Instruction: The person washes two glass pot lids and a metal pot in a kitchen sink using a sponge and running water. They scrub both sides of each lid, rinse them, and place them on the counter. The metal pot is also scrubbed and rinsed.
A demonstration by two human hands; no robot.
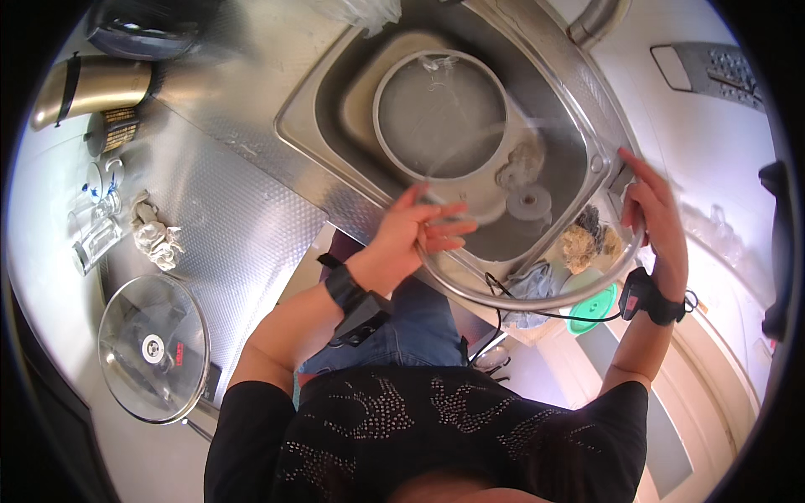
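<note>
A large round clear glass lid with a metal rim (534, 304) spans the space between my two hands, in front of the sink's near right corner. My left hand (402, 236) is at the lid's left edge, its fingers spread against the glass. My right hand (657, 210) holds the right edge, index finger stretched out along it. A pale disc (528, 201) with a dark centre shows near the lid's middle; I cannot tell whether it belongs to the lid. Beyond my left hand, a wide round metal pan (440, 116) stands in the steel sink (299, 116).
Another glass lid (135, 371) lies at the left, near a crumpled cloth (156, 232) and glass jars (97, 242). Scrubbing pads (577, 248), a grey-blue cloth (531, 286) and a green lid (591, 311) show right of the sink. A grater (732, 75) hangs on the wall.
</note>
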